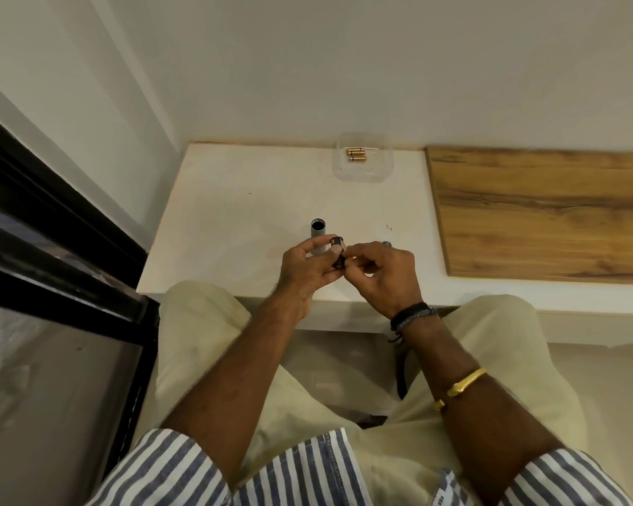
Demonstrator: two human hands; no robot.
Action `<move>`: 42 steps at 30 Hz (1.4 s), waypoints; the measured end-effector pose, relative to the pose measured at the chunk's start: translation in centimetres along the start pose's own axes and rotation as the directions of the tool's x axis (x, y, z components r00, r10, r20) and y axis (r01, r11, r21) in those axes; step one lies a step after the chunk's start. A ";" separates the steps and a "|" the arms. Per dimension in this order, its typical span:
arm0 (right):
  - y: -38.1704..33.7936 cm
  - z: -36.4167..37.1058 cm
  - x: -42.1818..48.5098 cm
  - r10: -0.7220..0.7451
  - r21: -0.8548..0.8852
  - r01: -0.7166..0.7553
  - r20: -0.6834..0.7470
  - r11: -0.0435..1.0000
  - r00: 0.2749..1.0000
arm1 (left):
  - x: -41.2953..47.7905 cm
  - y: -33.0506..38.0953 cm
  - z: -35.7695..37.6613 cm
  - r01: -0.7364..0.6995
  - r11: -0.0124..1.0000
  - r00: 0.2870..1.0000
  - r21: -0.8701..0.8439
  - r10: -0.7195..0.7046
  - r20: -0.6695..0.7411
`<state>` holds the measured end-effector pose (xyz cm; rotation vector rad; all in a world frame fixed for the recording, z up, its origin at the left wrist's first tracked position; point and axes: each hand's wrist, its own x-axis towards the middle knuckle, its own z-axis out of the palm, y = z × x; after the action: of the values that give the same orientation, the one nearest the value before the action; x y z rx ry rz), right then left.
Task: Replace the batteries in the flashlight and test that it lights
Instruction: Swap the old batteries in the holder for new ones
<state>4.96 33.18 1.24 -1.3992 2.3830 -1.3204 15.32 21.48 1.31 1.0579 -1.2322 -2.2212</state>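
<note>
A grey flashlight body [317,233] stands upright on the white table [234,213], its open dark end facing up, just behind my left hand. My left hand [307,270] grips a small black battery holder [338,254] between thumb and fingers. My right hand [386,273] pinches at the holder's right side; whether it holds a battery I cannot tell. Behind my right hand a small grey part [386,244], possibly the cap, peeks out. A few gold batteries [356,155] lie in a clear plastic tray [375,173] at the table's far edge.
A wooden board [545,213] covers the table's right side. White walls close off the back and left. A black-framed glass panel [52,268] runs along the left. My knees in pale trousers sit under the table's near edge.
</note>
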 end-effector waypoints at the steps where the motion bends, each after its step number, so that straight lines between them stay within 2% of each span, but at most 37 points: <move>1: 0.2 0.0 0.0 0.063 0.020 -0.062 -0.011 0.998 0.998 | 0.1 -0.1 0.1 -0.003 1.000 1.000 -0.012 0.003 0.009; 5: 1.2 -0.1 0.2 0.352 0.182 -0.337 -0.057 0.924 0.934 | 0.8 -0.6 0.8 0.012 0.999 0.999 -0.035 -0.010 0.042; 9: 2.7 -0.6 0.6 0.576 0.337 -0.510 -0.130 0.791 0.807 | 1.3 -0.6 1.4 0.098 0.990 0.989 -0.100 -0.086 0.119; 12: 4.3 -1.1 1.2 0.660 0.334 -0.586 -0.181 0.739 0.729 | 1.8 -0.8 1.5 0.110 0.990 0.985 -0.083 -0.098 0.141; 15: 5.6 -1.1 1.7 0.685 0.242 -0.640 -0.258 0.729 0.682 | 2.4 -1.1 1.4 0.130 0.988 0.982 -0.082 -0.116 0.152; 20: 7.5 -0.3 2.5 0.692 0.133 -0.684 -0.244 0.717 0.679 | 2.9 -2.0 1.3 0.157 0.983 0.972 -0.096 -0.137 0.189; 25: 8.1 0.9 2.8 0.658 0.042 -0.666 -0.218 0.745 0.721 | 3.2 -2.9 1.0 0.155 0.987 0.971 -0.049 -0.143 0.193; 35: 7.9 0.6 2.5 0.668 0.011 -0.679 -0.188 0.734 0.720 | 3.4 -3.2 0.8 0.237 0.963 0.959 -0.128 -0.212 0.187; 42: 7.5 0.3 2.3 0.674 0.021 -0.683 -0.181 0.730 0.716 | 2.7 -2.7 0.8 0.215 0.962 0.963 -0.165 -0.181 0.201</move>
<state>-1.34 32.92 -3.49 -0.2952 2.6405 -1.1912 13.03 21.68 -1.89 0.9571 -0.9997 -2.5814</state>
